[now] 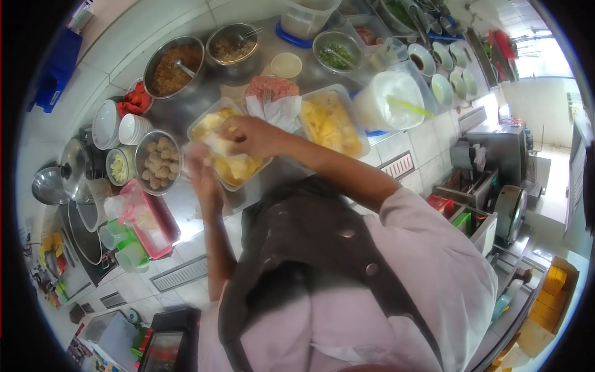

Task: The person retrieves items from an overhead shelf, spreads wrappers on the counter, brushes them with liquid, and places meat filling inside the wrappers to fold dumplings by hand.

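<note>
Over a clear tub of yellow and whitish pieces (238,167), my right hand (251,136) is closed round a pale piece whose exact nature is blurred. My left hand (203,170) is at the tub's left side, smeared by motion, and its fingers do not show clearly. A second tub of yellow pieces (330,124) stands to the right. Between and behind the tubs lies ground pink meat (273,88) with white paper or plastic (279,113) in front of it. A steel bowl of brown balls (161,162) is left of my left hand.
Steel bowls of brown food (176,65) and chopped greens (336,54) stand at the back. A white tub with a green handle (396,99) is at the right. A pink basket (152,223) with cups sits at the left front edge.
</note>
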The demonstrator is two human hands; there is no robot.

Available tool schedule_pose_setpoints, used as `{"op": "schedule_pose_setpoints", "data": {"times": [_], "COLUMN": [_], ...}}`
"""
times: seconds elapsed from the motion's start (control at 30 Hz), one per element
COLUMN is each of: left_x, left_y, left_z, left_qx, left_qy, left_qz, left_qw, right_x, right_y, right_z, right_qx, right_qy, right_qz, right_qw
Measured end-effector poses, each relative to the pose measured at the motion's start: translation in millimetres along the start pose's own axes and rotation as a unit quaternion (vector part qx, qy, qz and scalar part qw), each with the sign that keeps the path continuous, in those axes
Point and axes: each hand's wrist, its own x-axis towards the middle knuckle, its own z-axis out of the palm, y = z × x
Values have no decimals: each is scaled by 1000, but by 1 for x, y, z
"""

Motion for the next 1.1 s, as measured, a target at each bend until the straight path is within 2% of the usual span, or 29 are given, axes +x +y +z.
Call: {"op": "schedule_pose_setpoints", "data": {"times": [0.03,0.07,0.1,0.13,0.17,0.23,0.3,0.37,0.43,0.47,0.57,0.63,0.67,0.7,0.73,0.77,0.83,0.87,0.93,0.97,1.0,1.07,1.1], "left_x": [8,13,12,7,5,3,1,-4,-3,-2,-2,-1,-1,-1,-3,-5,-12,-15,-17,-19,-22,-25,-25], "left_y": [-4,-6,-8,16,29,22,17,22,16,14,17,21,24,27,33,38,43,44,38,36,35,37,37], "left_z": [6,9,14,35,50,62,71,77,80,81,80,78,77,77,78,80,80,80,81,81,81,82,80], "left_qx": [-108,-214,-212,-242,-270,-305,-339,-362,-342,-325,-276,-260,-245,-245,-240,-235,-238,-241,-197,-153,-153,-107,-107], "left_qy": [-112,-223,-230,-213,-196,-200,-199,-137,-148,-155,-158,-163,-173,-166,-161,-155,-138,-127,-114,-110,-104,-116,-113], "left_qz": [-88,-175,-174,-238,-302,-304,-307,-353,-339,-321,-277,-259,-243,-241,-230,-219,-204,-190,-164,-143,-143,-101,-99], "left_qw": [984,935,934,916,893,880,867,852,864,876,907,916,923,924,929,934,940,943,960,972,972,982,983], "right_x": [-2,-7,-11,-15,-20,-31,-45,-54,-58,-58,-56,-53,-50,-45,-42,-41,-40,-39,-44,-43,-41,-35,-35], "right_y": [-5,-5,-4,-1,6,13,9,7,10,10,12,19,22,24,26,29,28,25,15,12,21,31,35], "right_z": [-8,-13,-18,-23,-27,-33,-43,-49,-52,-53,-52,-48,-44,-40,-36,-33,-27,-23,-9,0,3,4,0], "right_qx": [46,48,-27,-104,-105,-153,-176,-196,-219,-218,-133,35,37,178,313,314,518,518,481,379,379,236,236], "right_qy": [-2,3,35,68,78,132,145,155,132,134,116,155,149,198,242,235,240,232,167,179,174,235,232], "right_qz": [82,81,66,52,52,-65,-78,-89,-147,-147,-99,2,1,74,146,148,261,262,253,230,232,94,93], "right_qw": [996,996,997,991,990,977,971,964,956,955,979,987,988,961,907,908,778,781,823,878,879,938,939]}}
